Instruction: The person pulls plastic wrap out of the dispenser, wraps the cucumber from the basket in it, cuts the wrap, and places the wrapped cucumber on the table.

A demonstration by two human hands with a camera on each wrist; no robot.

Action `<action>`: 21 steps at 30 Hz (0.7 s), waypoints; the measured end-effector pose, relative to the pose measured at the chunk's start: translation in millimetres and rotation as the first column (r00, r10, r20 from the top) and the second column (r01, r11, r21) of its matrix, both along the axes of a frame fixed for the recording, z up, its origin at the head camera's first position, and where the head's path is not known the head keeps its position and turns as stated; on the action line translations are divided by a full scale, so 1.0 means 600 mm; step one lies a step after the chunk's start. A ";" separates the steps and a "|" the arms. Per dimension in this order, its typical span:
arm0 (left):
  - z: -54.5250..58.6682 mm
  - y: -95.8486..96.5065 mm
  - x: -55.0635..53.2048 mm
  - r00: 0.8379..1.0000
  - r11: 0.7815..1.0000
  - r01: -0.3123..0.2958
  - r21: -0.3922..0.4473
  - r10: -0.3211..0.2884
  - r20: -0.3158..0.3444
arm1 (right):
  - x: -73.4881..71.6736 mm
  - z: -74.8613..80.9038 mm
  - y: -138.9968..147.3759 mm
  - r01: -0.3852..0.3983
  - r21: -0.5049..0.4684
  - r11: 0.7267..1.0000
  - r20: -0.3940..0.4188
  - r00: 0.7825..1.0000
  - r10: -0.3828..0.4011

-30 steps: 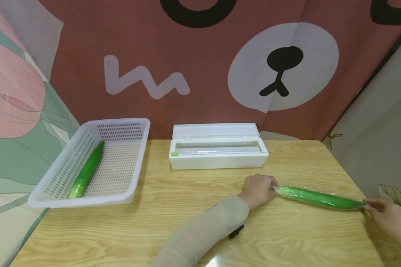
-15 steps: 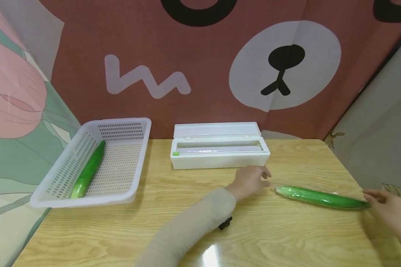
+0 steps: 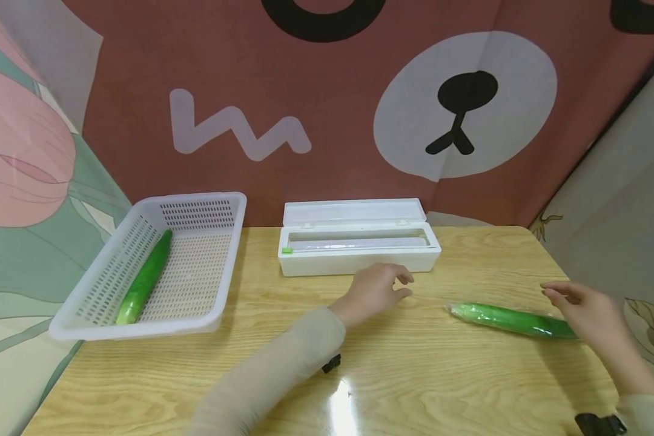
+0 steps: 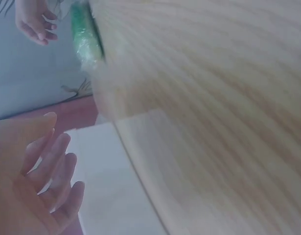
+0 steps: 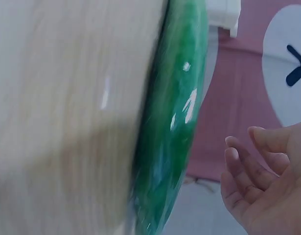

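Note:
A cucumber in clear plastic film [image 3: 515, 319] lies on the right side of the table. My right hand [image 3: 588, 312] is just above its right end, holding nothing; in the right wrist view its fingers [image 5: 245, 171] are loosely bent, apart from the wrapped cucumber [image 5: 172, 112]. My left hand [image 3: 375, 292] hovers in front of the white film box, fingers loosely bent and nothing in them, as the left wrist view also shows. The film box [image 3: 360, 263] has its lid raised and a roll of film [image 3: 360, 244] inside. Another cucumber [image 3: 146, 277] rests in the white basket.
The white perforated basket [image 3: 218, 315] stands at the table's left, close to the patterned cloth. Behind the film box hangs a reddish cloth with a bear print [image 3: 316, 175]. A small green slider [image 3: 287, 250] sits at the box's left front. The wooden table [image 3: 441, 387] extends toward me.
My left hand has let go of the wrapped cucumber's left end and moved left. My right hand has released the other end and risen, shifting left. The wrapped cucumber stays on the table.

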State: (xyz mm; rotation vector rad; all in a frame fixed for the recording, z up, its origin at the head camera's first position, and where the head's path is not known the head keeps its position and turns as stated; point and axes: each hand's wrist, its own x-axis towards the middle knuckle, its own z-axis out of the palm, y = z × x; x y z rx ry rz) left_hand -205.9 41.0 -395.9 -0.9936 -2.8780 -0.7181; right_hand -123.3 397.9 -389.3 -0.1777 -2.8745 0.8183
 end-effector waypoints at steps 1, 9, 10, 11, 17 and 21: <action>0.002 -0.006 0.001 1.000 1.000 0.001 0.013 -0.001 0.003 | -0.003 0.002 -0.007 -0.007 -0.004 1.000 -0.006 1.000 0.007; 0.015 -0.066 0.002 0.999 0.995 -0.042 0.085 0.041 0.011 | -0.031 0.005 -0.061 -0.059 -0.022 0.998 -0.086 0.995 0.057; 0.017 -0.074 0.000 0.998 0.994 -0.059 0.096 0.058 0.019 | -0.034 0.006 -0.067 -0.067 -0.031 0.997 -0.089 0.994 0.064; 0.020 -0.082 -0.002 0.997 0.991 -0.077 0.113 0.074 0.033 | -0.038 0.007 -0.073 -0.073 -0.038 0.997 -0.089 0.994 0.069; 0.038 -0.126 -0.019 0.981 0.959 -0.190 0.213 0.178 0.071 | -0.060 0.015 -0.115 -0.127 -0.085 0.988 -0.126 0.985 0.116; 0.041 -0.154 -0.028 0.975 0.943 -0.224 0.246 0.215 0.064 | -0.073 0.018 -0.144 -0.171 -0.087 0.981 -0.179 0.972 0.153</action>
